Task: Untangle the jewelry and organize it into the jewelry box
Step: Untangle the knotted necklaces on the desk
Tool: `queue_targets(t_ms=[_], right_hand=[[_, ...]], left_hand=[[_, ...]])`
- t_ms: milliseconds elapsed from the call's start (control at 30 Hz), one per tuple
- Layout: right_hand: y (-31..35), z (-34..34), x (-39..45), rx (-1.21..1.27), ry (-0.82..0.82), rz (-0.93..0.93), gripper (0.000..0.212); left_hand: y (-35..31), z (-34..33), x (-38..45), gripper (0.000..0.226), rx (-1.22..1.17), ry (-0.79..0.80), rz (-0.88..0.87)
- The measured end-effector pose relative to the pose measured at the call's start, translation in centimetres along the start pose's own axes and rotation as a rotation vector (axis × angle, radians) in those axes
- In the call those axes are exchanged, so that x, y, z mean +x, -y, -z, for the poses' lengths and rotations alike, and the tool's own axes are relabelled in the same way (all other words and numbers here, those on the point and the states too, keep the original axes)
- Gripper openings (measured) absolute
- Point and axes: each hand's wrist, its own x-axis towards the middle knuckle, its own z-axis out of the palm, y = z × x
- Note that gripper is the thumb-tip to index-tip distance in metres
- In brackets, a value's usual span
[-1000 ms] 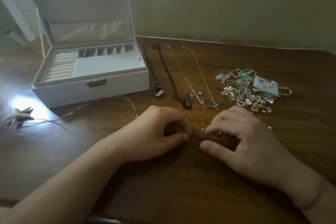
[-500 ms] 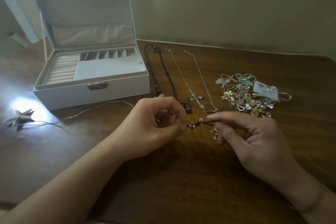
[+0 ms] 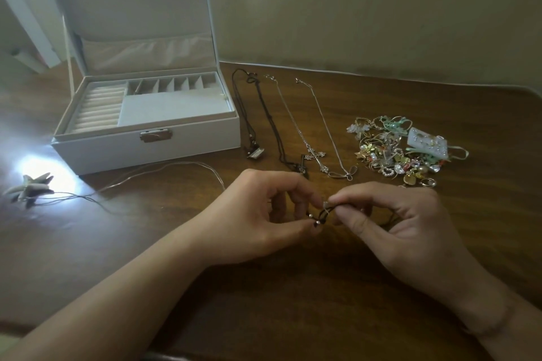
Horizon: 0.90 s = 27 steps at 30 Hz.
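Observation:
My left hand and my right hand meet above the middle of the wooden table, both pinching a thin dark cord necklace with small silver beads. The white jewelry box stands open at the back left, with ring rolls and small compartments showing. Several necklaces lie stretched out side by side to the right of the box. A tangled pile of gold, pearl and green jewelry sits further right, with a white earring card on it.
A thin silver chain with a pale flower pendant trails in front of the box at the left, beside a bright glare spot. A beige wall runs along the table's far edge.
Both hands have lifted off the table with the dark cord. They pulled apart, then came close together again, and the beads now show between the fingertips.

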Motion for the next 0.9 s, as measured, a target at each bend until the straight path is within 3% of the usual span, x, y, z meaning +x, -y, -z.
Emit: queue_targets(t_ms=[300,533,900], right_hand=[[-0.02,0.20,-0.28,0.022,0.075,0.003,0.037],[-0.26,-0.20,0.11,-0.011,0.019,-0.004,0.018],[0.17,-0.11,0.12,0.053,0.002,-0.033,0.007]], left_hand=[[0.10,-0.16,0.06,0.017,-0.041,-0.075,0.017],[-0.07,-0.28,0.33,0.013,-0.356,-0.060,0.051],[0.21,-0.19,0.30,0.023,-0.459,-0.067,0.072]])
